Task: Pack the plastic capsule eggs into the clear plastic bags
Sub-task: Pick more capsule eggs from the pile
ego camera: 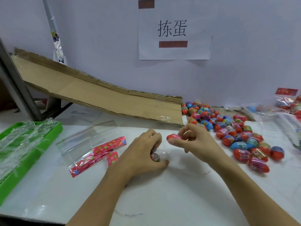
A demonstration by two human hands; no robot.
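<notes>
My right hand (193,141) pinches a red capsule egg (173,137) between thumb and fingertips, held just above the table (162,193) and just right of my left hand (143,154). My left hand curls its fingers (153,136) round another egg (155,157), red with a printed band, pressed low against a clear bag's mouth (164,153); how much of that egg is inside the film I cannot tell. Just left lie flat clear plastic bags (78,142) with red flowered header strips (107,145). The white table carries a loose pile of eggs (234,132) to the right, red and blue halves wrapped in bright printed bands, some touching, stretching from near to far. At far right sits a filled bag (291,103) of eggs. A cardboard ramp (101,97) slopes down from far left toward the pile. A green tray (32,150) of shredded clear film sits at left. On the white wall behind hangs a paper sign (174,30).
</notes>
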